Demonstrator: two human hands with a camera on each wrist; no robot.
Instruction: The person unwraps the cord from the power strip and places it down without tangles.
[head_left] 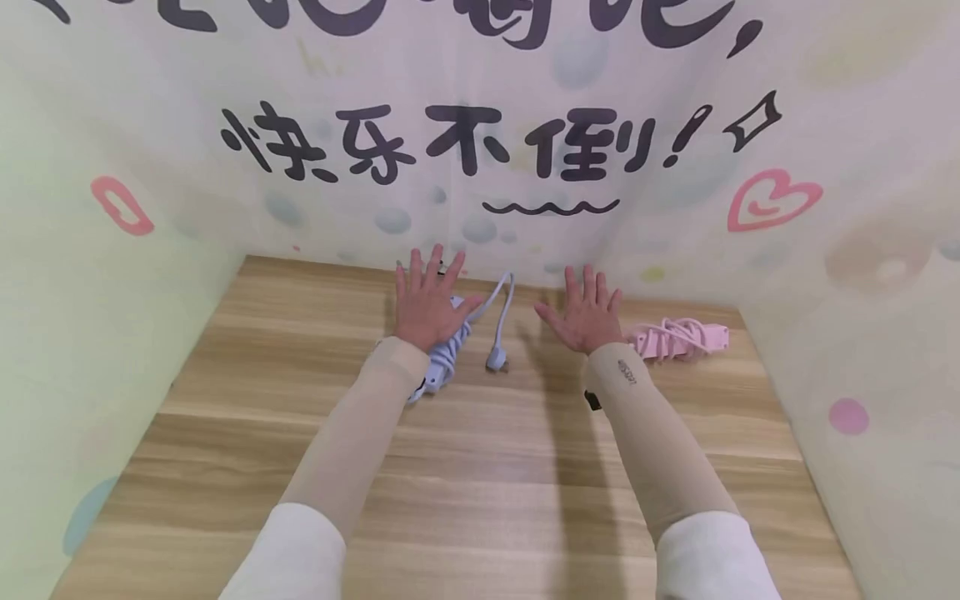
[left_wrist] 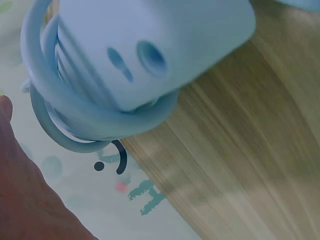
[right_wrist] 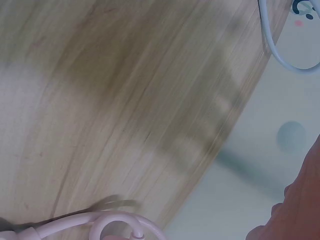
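My left hand (head_left: 429, 310) is spread with straight fingers over the blue power strip (head_left: 447, 357), hiding part of it. The strip has its cord wound round it; a loop runs free to the plug (head_left: 497, 359) on the table. In the left wrist view the blue power strip (left_wrist: 165, 30) looms close, beside the hand (left_wrist: 30, 195). With fingers straight, my right hand (head_left: 589, 317) is just left of the pink power strip (head_left: 678, 340), which is also wrapped in its cord. The right wrist view shows this hand (right_wrist: 295, 205) and a pink cord (right_wrist: 75, 220). Neither hand grips anything.
A wood-grain table (head_left: 480, 500) lies under everything. Its far edge meets a white printed cloth (head_left: 375, 225) with dark lettering, and more cloth hangs at both sides. A small dark object (head_left: 592, 401) shows at the right wrist.
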